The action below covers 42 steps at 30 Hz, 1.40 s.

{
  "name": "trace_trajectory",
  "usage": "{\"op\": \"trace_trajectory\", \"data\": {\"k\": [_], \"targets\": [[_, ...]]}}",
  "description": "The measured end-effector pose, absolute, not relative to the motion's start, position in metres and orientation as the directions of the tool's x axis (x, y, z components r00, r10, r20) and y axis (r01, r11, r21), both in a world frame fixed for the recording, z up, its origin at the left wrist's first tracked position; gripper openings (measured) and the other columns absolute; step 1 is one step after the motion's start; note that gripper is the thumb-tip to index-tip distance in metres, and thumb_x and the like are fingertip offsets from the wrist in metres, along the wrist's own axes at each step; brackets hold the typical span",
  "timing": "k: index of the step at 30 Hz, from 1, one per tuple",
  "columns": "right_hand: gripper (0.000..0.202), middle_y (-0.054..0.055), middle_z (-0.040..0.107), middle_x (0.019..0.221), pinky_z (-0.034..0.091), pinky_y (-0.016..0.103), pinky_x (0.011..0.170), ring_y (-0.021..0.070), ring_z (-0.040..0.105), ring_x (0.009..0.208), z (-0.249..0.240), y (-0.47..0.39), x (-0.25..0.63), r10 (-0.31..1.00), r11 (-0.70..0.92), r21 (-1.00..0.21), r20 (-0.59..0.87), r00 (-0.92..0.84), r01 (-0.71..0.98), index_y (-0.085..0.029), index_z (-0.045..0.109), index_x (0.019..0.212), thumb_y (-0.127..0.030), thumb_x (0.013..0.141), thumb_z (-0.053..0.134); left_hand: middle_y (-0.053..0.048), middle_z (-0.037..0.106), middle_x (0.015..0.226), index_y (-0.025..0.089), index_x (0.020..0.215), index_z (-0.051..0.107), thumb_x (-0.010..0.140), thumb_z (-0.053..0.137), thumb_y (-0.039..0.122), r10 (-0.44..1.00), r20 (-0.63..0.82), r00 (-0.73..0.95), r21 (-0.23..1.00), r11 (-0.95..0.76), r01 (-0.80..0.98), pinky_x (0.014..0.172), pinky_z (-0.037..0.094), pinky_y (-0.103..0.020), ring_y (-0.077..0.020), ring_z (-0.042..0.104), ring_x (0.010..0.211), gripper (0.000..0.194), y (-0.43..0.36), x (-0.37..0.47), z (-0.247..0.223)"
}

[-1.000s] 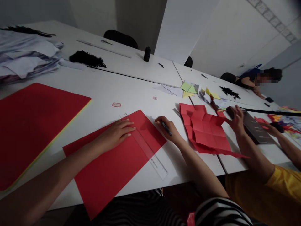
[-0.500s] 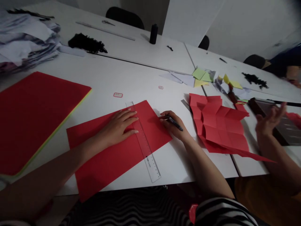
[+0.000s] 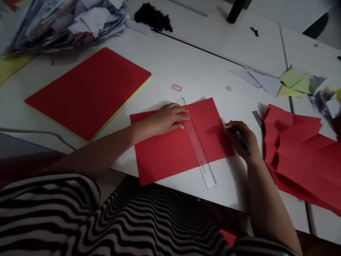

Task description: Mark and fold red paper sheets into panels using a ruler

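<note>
Red paper sheet (image 3: 165, 153): light, easily creased, we judge, best held by edges; our left grip (image 3: 170, 116) rests spread on it, right grip (image 3: 245, 137) pinches a pen (image 3: 245, 145) beside it.

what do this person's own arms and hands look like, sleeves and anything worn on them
The left hand and right hand are ungloved, and no watch or bracelet shows at either wrist. The forearms are bare. Higher up, the left sleeve and right sleeve have black and whitish stripes, matching the top. Any fine markings are too dim to make out.
</note>
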State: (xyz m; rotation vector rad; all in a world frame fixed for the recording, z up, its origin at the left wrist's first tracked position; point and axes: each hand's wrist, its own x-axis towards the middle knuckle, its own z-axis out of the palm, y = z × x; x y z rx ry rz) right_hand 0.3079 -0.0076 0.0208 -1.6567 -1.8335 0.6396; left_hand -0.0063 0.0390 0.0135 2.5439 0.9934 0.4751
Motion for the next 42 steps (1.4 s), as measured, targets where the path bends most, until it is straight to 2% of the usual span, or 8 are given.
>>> {"op": "trace_trajectory", "data": {"k": [6, 18, 22, 25, 28, 32, 37, 42], "targets": [[0.028, 0.002, 0.069, 0.083, 0.048, 0.03, 0.068, 0.0157, 0.063, 0.071, 0.021, -0.006, 0.317, 0.995, 0.047, -0.648, 0.101, 0.025, 0.76, -0.023, 0.065, 0.104, -0.037, 0.08, 0.065, -0.005, 0.053, 0.139, 0.023, 0.12, 0.064, 0.09, 0.062, 0.025, 0.686, 0.178, 0.706, 0.454, -0.693, 0.559, 0.112, 0.027, -0.041, -0.0219, 0.04, 0.134, 0.03, 0.04, -0.009, 0.006], [0.028, 0.003, 0.069, 0.083, 0.047, 0.028, 0.065, 0.0155, 0.061, 0.069, 0.024, -0.006, 0.315, 0.993, 0.067, -0.629, 0.114, 0.006, 0.774, -0.022, 0.066, 0.105, -0.035, 0.081, 0.063, -0.005, 0.052, 0.141, 0.023, 0.122, 0.063, 0.09, 0.062, 0.024, 0.676, 0.173, 0.717, 0.45, -0.701, 0.553, 0.112, 0.027, -0.042, -0.0225, 0.039, 0.136, 0.032, 0.04, -0.01, 0.007], [0.028, 0.004, 0.069, 0.084, 0.047, 0.027, 0.065, 0.0155, 0.061, 0.069, 0.023, -0.005, 0.315, 0.995, 0.061, -0.637, 0.095, 0.0, 0.768, -0.021, 0.065, 0.105, -0.037, 0.081, 0.062, -0.005, 0.05, 0.143, 0.024, 0.124, 0.062, 0.093, 0.056, 0.025, 0.674, 0.151, 0.723, 0.439, -0.701, 0.562, 0.113, 0.026, -0.042, -0.0218, 0.037, 0.137, 0.031, 0.041, -0.01, 0.009], [0.029, 0.003, 0.069, 0.083, 0.046, 0.026, 0.064, 0.0151, 0.06, 0.068, 0.023, -0.005, 0.313, 0.997, 0.049, -0.644, 0.074, -0.002, 0.764, -0.021, 0.064, 0.106, -0.037, 0.082, 0.061, -0.009, 0.044, 0.148, 0.022, 0.131, 0.057, 0.092, 0.058, 0.028, 0.705, 0.162, 0.69, 0.417, -0.683, 0.6, 0.115, 0.024, -0.043, -0.0246, 0.033, 0.139, 0.039, 0.031, -0.004, 0.014], [0.029, 0.003, 0.068, 0.081, 0.046, 0.026, 0.063, 0.0156, 0.06, 0.067, 0.023, -0.004, 0.311, 0.999, 0.042, -0.639, 0.054, -0.01, 0.768, -0.02, 0.064, 0.104, -0.039, 0.083, 0.059, -0.011, 0.03, 0.155, 0.022, 0.141, 0.046, 0.09, 0.061, 0.035, 0.719, 0.119, 0.685, 0.392, -0.667, 0.633, 0.118, 0.017, -0.049, -0.0304, 0.022, 0.144, 0.055, 0.012, 0.007, 0.018], [0.029, 0.003, 0.068, 0.081, 0.046, 0.026, 0.063, 0.0172, 0.061, 0.07, 0.021, -0.004, 0.308, 0.998, 0.066, -0.646, 0.041, -0.053, 0.761, -0.02, 0.063, 0.104, -0.041, 0.085, 0.055, -0.006, 0.017, 0.16, 0.032, 0.148, 0.033, 0.09, 0.055, 0.052, 0.672, 0.006, 0.74, 0.379, -0.687, 0.621, 0.117, 0.007, -0.06, -0.0338, 0.006, 0.148, 0.066, -0.012, 0.02, 0.015], [0.031, 0.003, 0.068, 0.084, 0.046, 0.026, 0.064, 0.0167, 0.061, 0.07, 0.019, -0.003, 0.31, 0.999, 0.054, -0.668, 0.035, -0.042, 0.742, -0.021, 0.062, 0.106, -0.042, 0.085, 0.055, -0.001, 0.023, 0.159, 0.035, 0.144, 0.04, 0.093, 0.048, 0.055, 0.639, -0.014, 0.769, 0.393, -0.703, 0.592, 0.117, -0.002, -0.06, -0.0277, 0.006, 0.149, 0.055, -0.01, 0.017, 0.013], [0.033, 0.004, 0.066, 0.081, 0.044, 0.028, 0.062, 0.0168, 0.059, 0.067, 0.019, 0.001, 0.323, 0.997, 0.004, -0.674, 0.064, 0.053, 0.738, -0.019, 0.062, 0.104, -0.042, 0.081, 0.057, -0.002, 0.04, 0.151, 0.032, 0.13, 0.058, 0.093, 0.055, 0.044, 0.66, 0.004, 0.751, 0.44, -0.676, 0.592, 0.118, 0.012, -0.056, -0.0268, 0.023, 0.145, 0.039, 0.015, -0.006, 0.017]]}}
